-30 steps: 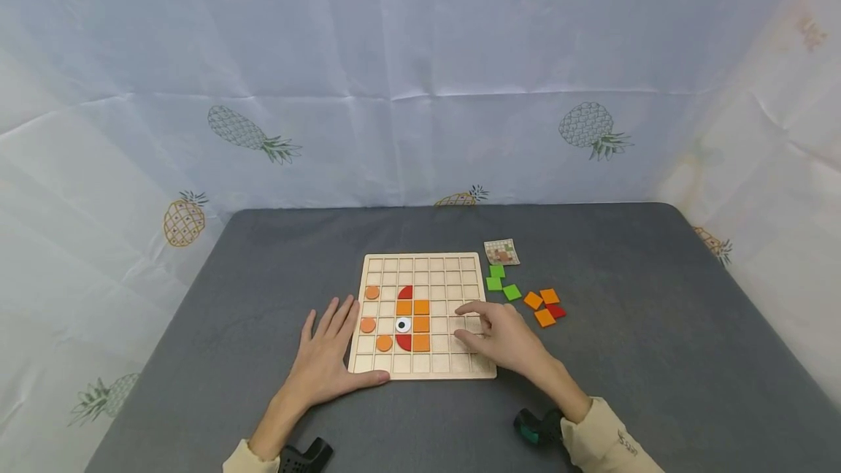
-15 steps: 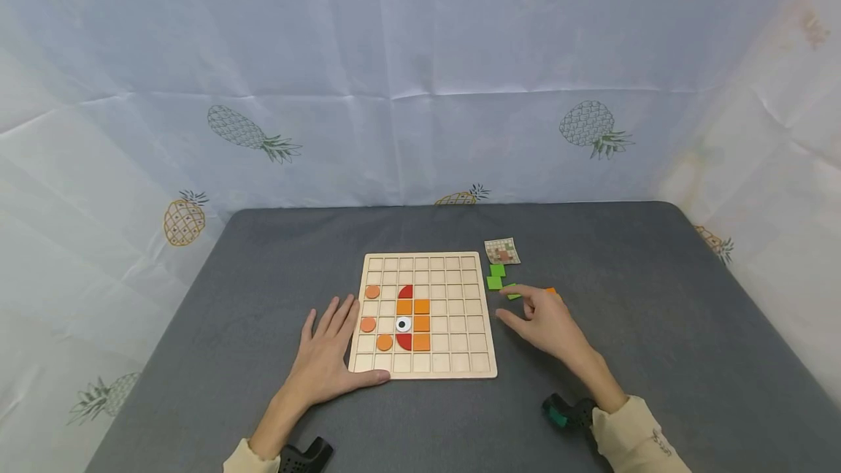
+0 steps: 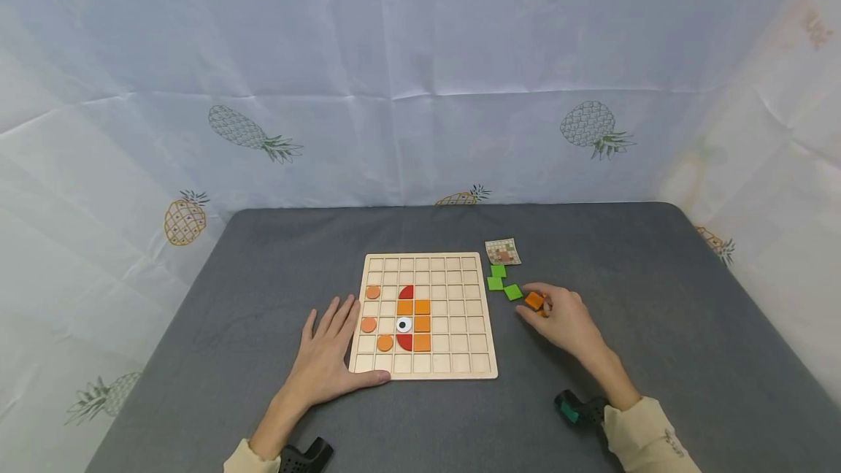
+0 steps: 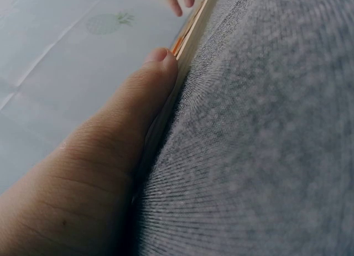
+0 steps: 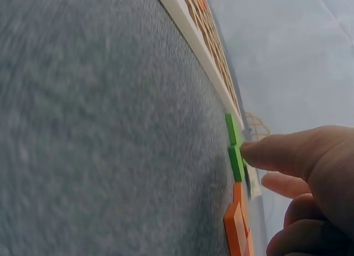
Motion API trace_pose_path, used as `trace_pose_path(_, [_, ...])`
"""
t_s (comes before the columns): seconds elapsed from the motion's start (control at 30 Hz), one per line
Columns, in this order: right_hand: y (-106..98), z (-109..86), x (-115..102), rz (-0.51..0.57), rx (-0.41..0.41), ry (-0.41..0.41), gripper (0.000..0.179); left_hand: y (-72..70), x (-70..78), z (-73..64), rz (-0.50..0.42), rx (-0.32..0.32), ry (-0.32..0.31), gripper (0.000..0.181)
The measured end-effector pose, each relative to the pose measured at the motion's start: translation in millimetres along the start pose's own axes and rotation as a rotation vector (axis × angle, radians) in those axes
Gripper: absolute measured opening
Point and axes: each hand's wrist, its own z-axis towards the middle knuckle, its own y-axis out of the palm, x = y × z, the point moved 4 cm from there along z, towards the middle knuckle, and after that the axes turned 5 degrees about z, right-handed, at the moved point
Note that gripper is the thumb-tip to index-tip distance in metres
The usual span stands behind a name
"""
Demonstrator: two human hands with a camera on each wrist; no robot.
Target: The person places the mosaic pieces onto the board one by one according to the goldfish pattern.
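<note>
A wooden grid board [image 3: 460, 363] lies on the table, bearing orange round pieces [image 3: 369, 325], orange square tiles [image 3: 422, 324], red quarter-round pieces [image 3: 406, 292] and a white eye piece [image 3: 404, 325]. My left hand [image 3: 325, 360] rests along its left side, fingers straight and thumb at the near edge, as the left wrist view also shows. Right of the board, my right hand [image 3: 558, 318] hovers at the loose tiles, thumb and index finger apart on either side of an orange tile [image 3: 534, 301]. The hand hides other loose pieces. In the right wrist view the thumb [image 5: 276, 153] is outstretched above orange tiles [image 5: 235, 228].
Several green square tiles [image 3: 495, 283] lie by the board's right edge. Beyond them is a small printed pattern card [image 3: 503, 251]. A grey cloth [image 3: 296, 254] covers the table, and a pineapple-print curtain [image 3: 420, 57] hangs behind it.
My right hand has moved right, off the board and past the green tiles to the loose orange tiles. The left hand and the board have stayed put.
</note>
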Motion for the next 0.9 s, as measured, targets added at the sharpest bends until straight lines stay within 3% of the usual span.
trace_pose_path(0.43, [-4.4,-0.6,9.6,-0.061,-0.024,0.116,0.045,0.0,0.0,-0.1,-0.010,0.010,0.004,0.130])
trace_pose_path(0.9, [-4.1,-0.6,11.5,-0.096,-0.028,0.149,0.045,0.1,-0.2,-0.1,-0.013,0.014,0.007,0.129])
